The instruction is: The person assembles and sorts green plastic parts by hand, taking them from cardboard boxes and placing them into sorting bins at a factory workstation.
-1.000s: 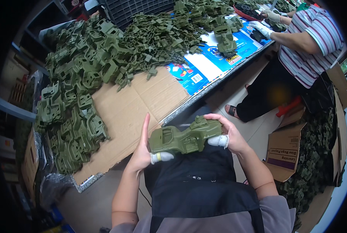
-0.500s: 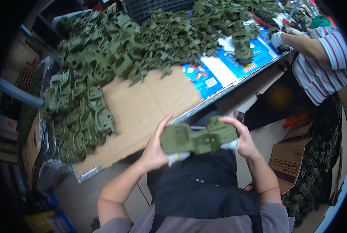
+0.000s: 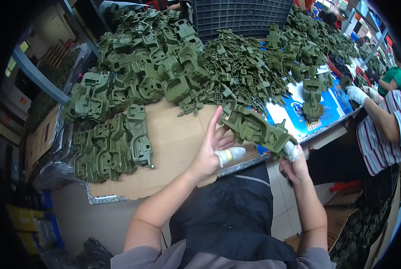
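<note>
My right hand (image 3: 295,163) grips one end of an olive-green plastic toy vehicle body (image 3: 258,130), its thumb covered in white wrapping. The piece is held tilted above the front edge of the table, cut-outs and raised details showing. My left hand (image 3: 213,150) is open beside the other end, fingers apart and its thumb in a white cover with a yellowish band. Whether its fingertips touch the piece is hard to tell. Similar green vehicle bodies (image 3: 113,148) stand lined up in a row at the left of the table.
A brown cardboard sheet (image 3: 171,134) covers the near tabletop. Behind it lie heaped vehicle bodies (image 3: 142,54) and small green parts (image 3: 243,67), with a black plastic crate (image 3: 240,20) at the back. At right, a person in a striped shirt (image 3: 382,130) works near a cardboard box (image 3: 339,224).
The toy vehicle body has moved forward over the table edge and turned. My left hand has loosened from its end, while my right hand keeps hold. The view has shifted.
</note>
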`<state>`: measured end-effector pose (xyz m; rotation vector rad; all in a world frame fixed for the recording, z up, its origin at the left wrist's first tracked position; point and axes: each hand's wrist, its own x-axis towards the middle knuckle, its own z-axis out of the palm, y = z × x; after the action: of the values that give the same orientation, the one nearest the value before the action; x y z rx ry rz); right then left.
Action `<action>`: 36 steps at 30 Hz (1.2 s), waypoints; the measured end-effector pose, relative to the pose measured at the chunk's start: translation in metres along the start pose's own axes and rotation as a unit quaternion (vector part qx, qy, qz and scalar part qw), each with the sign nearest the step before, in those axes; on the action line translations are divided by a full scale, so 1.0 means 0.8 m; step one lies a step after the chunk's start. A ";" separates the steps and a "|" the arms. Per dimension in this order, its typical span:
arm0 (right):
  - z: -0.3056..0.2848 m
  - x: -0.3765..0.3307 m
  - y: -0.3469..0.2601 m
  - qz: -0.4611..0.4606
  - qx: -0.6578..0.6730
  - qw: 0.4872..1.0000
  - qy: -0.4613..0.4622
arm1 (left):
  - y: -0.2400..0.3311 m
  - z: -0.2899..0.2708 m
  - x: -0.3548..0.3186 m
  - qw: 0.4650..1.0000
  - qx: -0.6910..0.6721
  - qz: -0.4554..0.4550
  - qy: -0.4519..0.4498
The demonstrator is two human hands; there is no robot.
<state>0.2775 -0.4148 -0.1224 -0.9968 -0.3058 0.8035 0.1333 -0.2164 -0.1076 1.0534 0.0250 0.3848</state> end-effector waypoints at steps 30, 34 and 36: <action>0.063 -0.056 0.086 -0.075 0.163 0.982 0.065 | 0.002 0.021 -0.012 0.985 0.073 0.153 0.009; 0.078 -0.056 0.088 -0.121 0.108 0.985 0.062 | -0.002 0.041 -0.007 0.983 0.079 0.154 0.061; 0.082 -0.059 0.083 -0.142 0.105 0.982 0.064 | -0.001 0.049 -0.002 0.985 0.018 0.145 0.093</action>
<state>0.1773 -0.3885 -0.1376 -0.7803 -0.2404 0.4990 0.1398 -0.2503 -0.0892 1.0562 0.0451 0.7493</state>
